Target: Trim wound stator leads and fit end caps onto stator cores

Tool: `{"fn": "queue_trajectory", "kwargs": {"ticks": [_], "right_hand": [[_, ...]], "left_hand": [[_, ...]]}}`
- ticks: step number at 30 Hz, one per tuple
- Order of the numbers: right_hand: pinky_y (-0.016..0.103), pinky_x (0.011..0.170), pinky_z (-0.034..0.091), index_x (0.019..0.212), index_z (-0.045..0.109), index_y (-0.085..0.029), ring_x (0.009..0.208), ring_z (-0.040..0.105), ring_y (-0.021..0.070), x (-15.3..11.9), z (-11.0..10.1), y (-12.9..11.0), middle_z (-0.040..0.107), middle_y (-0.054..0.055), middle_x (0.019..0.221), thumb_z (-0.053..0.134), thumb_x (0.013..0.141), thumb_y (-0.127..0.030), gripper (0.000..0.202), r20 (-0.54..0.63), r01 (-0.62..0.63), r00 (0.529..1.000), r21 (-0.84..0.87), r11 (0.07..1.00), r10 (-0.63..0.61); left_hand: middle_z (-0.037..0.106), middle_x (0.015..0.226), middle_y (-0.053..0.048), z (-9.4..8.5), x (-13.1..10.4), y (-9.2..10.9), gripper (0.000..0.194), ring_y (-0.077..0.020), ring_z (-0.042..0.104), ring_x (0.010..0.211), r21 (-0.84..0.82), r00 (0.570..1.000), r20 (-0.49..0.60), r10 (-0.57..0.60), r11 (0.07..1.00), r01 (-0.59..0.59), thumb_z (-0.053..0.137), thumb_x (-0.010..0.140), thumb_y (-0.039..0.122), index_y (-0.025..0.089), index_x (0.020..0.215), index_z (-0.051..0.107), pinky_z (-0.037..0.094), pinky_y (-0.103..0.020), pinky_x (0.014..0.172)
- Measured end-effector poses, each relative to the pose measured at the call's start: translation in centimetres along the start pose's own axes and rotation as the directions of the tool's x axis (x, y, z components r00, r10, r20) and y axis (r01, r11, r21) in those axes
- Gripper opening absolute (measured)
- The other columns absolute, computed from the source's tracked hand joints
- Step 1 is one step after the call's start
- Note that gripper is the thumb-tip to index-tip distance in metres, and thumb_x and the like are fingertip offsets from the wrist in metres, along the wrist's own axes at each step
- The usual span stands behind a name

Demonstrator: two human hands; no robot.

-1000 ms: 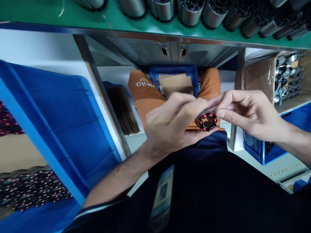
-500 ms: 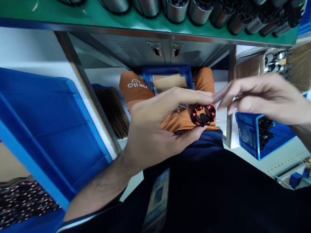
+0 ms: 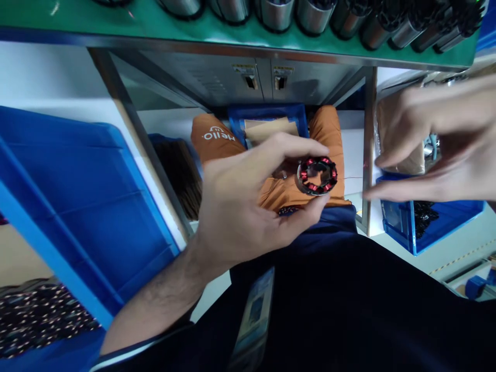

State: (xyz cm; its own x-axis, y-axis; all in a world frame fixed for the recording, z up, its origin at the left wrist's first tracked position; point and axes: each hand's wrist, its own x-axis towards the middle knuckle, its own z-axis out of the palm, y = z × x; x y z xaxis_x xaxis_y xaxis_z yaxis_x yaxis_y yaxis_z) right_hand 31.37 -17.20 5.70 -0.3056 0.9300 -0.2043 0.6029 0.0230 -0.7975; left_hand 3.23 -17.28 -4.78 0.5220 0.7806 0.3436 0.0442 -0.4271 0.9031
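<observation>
Between the thumb and fingers of my left hand (image 3: 248, 201) is a round motor stator (image 3: 300, 181) with red copper windings; its ring-shaped end faces up toward the camera. My right hand (image 3: 445, 139), blurred, is to the right of it and does not touch it. Its thumb and fingers are spread apart, and no object shows between them. A thin reddish wire runs rightward from near the stator.
Metal cylinders (image 3: 274, 15) line the green bench (image 3: 135, 26) above. A large blue bin (image 3: 77, 206) leans at left, beside a tray of dark parts (image 3: 42, 315). At right hangs a blue bin (image 3: 399, 217) with black pieces; a blue box (image 3: 267, 109) holds cardboard between the legs.
My right hand has moved away to the right from the stator, and its fingers have spread. The stator, still in my left hand, has shifted slightly up and left and tilted.
</observation>
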Motion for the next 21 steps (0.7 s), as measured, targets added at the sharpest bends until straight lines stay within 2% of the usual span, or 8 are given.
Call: {"fn": "queue_trajectory", "kwargs": {"ticks": [3,5,7,11,13,17,19,21], "right_hand": [[0.022,0.075,0.063,0.082,0.084,-0.02,0.091,0.08,0.0133,0.3,-0.1,0.9,0.084,0.002,0.092,0.1,0.093,-0.069,0.052,0.201,-0.149,0.975,0.286,0.947,0.093],[0.019,0.07,0.066,0.094,0.087,-0.017,0.083,0.085,0.0122,0.5,0.9,1.5,0.089,0.004,0.095,0.09,0.104,-0.067,0.051,0.47,-0.397,0.866,0.435,0.808,0.172],[0.015,0.055,0.061,0.095,0.087,-0.016,0.059,0.078,0.0084,0.5,2.2,1.7,0.087,0.0,0.081,0.091,0.105,-0.06,0.046,0.61,-0.506,0.775,0.444,0.74,0.164],[0.012,0.037,0.05,0.08,0.082,-0.024,0.047,0.062,0.0049,0.3,3.5,0.3,0.07,-0.012,0.061,0.09,0.103,-0.054,0.039,0.331,-0.199,0.935,0.196,0.96,0.127],[0.013,0.032,0.044,0.068,0.072,-0.033,0.05,0.057,0.0057,0.3,3.0,-0.7,0.058,-0.012,0.056,0.095,0.099,-0.047,0.041,0.192,-0.098,0.978,0.049,0.994,0.087],[0.013,0.046,0.041,0.066,0.074,-0.025,0.054,0.051,0.0025,0.4,0.8,-0.8,0.062,-0.009,0.06,0.106,0.088,-0.052,0.047,0.144,-0.036,0.989,0.069,0.997,0.026],[0.015,0.058,0.051,0.078,0.078,-0.021,0.064,0.063,0.0038,0.5,0.3,0.4,0.072,-0.008,0.072,0.101,0.088,-0.069,0.054,0.2,-0.154,0.974,0.229,0.961,0.108],[0.018,0.062,0.059,0.09,0.084,-0.019,0.072,0.075,0.0085,0.6,0.9,1.5,0.079,-0.005,0.081,0.094,0.093,-0.075,0.056,0.398,-0.376,0.892,0.383,0.844,0.217]], "left_hand": [[0.088,0.122,-0.001,0.5,0.1,0.4,0.034,-0.0322,0.087,0.128,0.063,0.996,-0.091,0.003,0.998,0.003,0.093,0.096,0.031,0.033,0.126,0.076,0.076,-0.051,0.115],[0.086,0.122,-0.003,1.3,0.3,0.7,0.032,-0.0376,0.083,0.139,0.074,0.989,-0.082,-0.121,0.989,0.127,0.093,0.099,0.043,0.036,0.125,0.077,0.076,-0.057,0.118],[0.085,0.123,-0.005,2.2,0.4,1.1,0.034,-0.0401,0.079,0.145,0.095,0.981,-0.062,-0.182,0.978,0.188,0.091,0.1,0.053,0.037,0.127,0.078,0.076,-0.059,0.117],[0.085,0.127,-0.004,2.6,0.4,1.3,0.034,-0.0402,0.075,0.153,0.14,0.985,-0.043,-0.167,0.975,0.172,0.087,0.102,0.058,0.039,0.128,0.078,0.075,-0.06,0.121],[0.086,0.127,-0.003,2.0,0.1,1.2,0.031,-0.0396,0.074,0.154,0.164,0.986,-0.044,-0.16,0.973,0.165,0.086,0.104,0.055,0.04,0.129,0.078,0.074,-0.059,0.123],[0.087,0.132,0.003,0.3,-0.5,0.4,0.025,-0.031,0.084,0.138,0.219,1.0,-0.008,-0.014,0.976,0.016,0.084,0.106,0.033,0.037,0.129,0.077,0.069,-0.054,0.131],[0.087,0.136,0.004,-0.2,-0.6,-0.1,0.023,-0.0252,0.088,0.128,0.272,0.989,-0.002,0.151,0.951,-0.145,0.083,0.106,0.025,0.032,0.126,0.076,0.067,-0.054,0.134],[0.087,0.139,0.004,-0.2,-0.5,-0.6,0.014,-0.0213,0.089,0.122,0.354,0.955,-0.026,0.294,0.897,-0.266,0.075,0.112,0.021,0.03,0.122,0.075,0.068,-0.055,0.132]]}}
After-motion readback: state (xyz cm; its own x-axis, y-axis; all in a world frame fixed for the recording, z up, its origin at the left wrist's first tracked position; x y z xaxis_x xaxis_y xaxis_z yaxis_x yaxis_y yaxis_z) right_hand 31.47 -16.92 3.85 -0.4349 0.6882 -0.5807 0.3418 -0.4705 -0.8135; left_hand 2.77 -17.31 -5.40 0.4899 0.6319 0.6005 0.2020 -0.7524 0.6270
